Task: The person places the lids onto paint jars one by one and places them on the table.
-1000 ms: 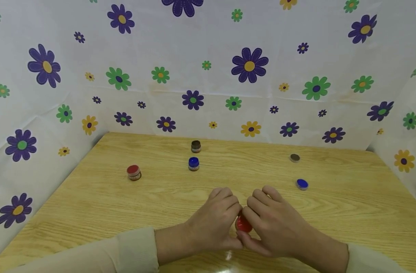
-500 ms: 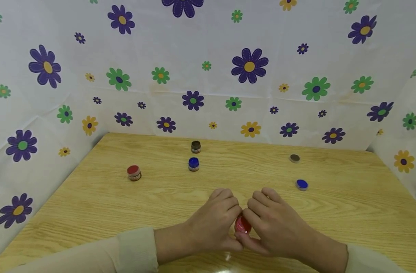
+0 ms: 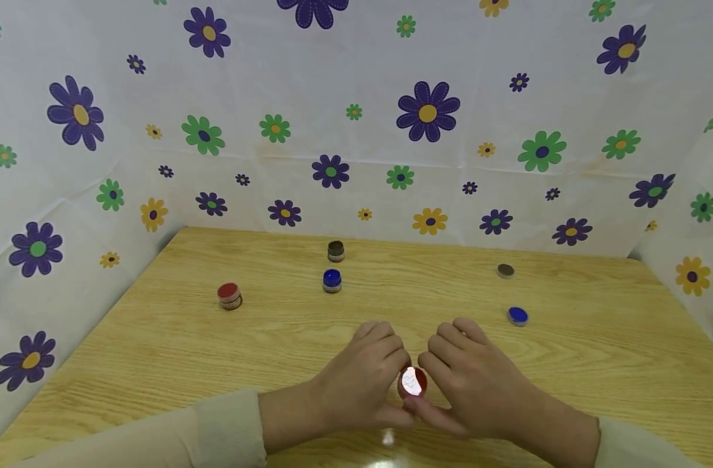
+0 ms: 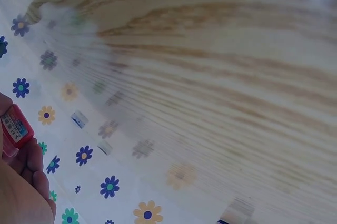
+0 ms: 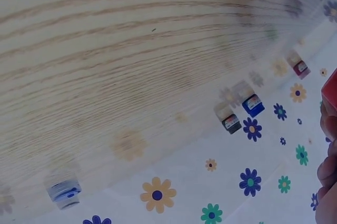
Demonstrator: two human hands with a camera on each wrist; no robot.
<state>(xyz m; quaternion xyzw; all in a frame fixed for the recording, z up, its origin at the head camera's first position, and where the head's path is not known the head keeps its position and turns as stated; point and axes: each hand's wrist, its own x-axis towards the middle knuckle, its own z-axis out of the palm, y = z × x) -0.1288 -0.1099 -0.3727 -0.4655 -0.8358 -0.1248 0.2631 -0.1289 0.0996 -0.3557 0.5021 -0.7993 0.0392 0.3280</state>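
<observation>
In the head view a small red paint jar (image 3: 413, 382) is held between both hands near the front of the table, with white glare over much of its top. My left hand (image 3: 364, 377) grips its left side with curled fingers, and the left wrist view shows the labelled wall of the jar (image 4: 17, 125). From the right, my right hand (image 3: 476, 377) pinches the jar, thumb at its near edge and curled index finger at its far right edge. Only a red corner of the jar (image 5: 330, 91) appears in the right wrist view.
On the wooden table (image 3: 274, 351) stand an uncapped blue paint jar (image 3: 332, 281), a dark one (image 3: 335, 251) behind it, and another red-topped jar (image 3: 230, 296) farther left. A blue lid (image 3: 517, 316) and a dark lid (image 3: 505, 271) lie at right. Flower-patterned cloth (image 3: 333, 78) surrounds the back and sides.
The red jar has shifted slightly left and its top has turned from plain red to bright glare. My hands have drawn a little apart at the knuckles. The other jars and lids stay put.
</observation>
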